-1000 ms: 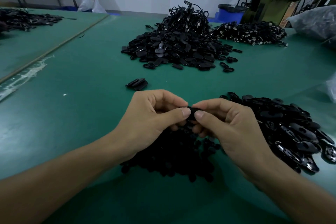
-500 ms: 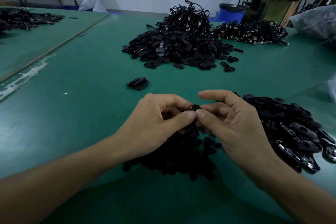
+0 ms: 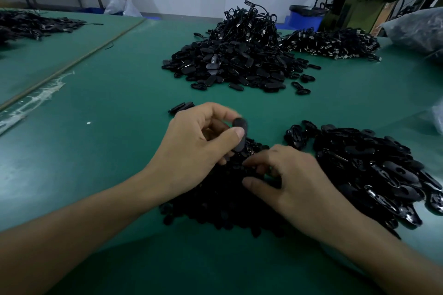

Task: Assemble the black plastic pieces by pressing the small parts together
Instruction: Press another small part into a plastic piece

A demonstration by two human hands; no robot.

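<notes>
Left hand [image 3: 191,148] pinches one black oval piece [image 3: 240,133]; right hand [image 3: 297,184], grip unclear, probes small parts [image 3: 215,201] by the bench [image 3: 96,175] front edge; heaps [image 3: 374,172] await assembly.

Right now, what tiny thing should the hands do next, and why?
Probably the right hand should pinch one small part from the near pile and lift it to the left hand. The left hand holds an oval black piece up with nothing pressed against it, while the right hand's fingers reach down into that pile; whether they have a part yet is unclear.
</notes>
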